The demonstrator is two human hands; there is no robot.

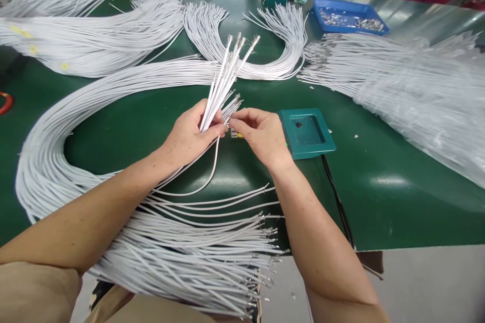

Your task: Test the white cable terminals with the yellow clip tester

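My left hand is closed around a bundle of white wires, whose stripped or tipped ends point up and away from me. One loose white wire curves down from under my left thumb. Close beside it, my right hand has thumb and forefinger pinched together at the wire ends; what lies between the fingertips is too small to make out. Just behind the right hand stands a teal machine with a square recess on top. A small metal and yellow part of it shows beneath my fingertips.
Long white wires loop round on the green table, their near ends at the front edge. More wire bundles lie at the back. A blue tray holds small metal pieces. Bagged wires lie right. Black cables run over the edge.
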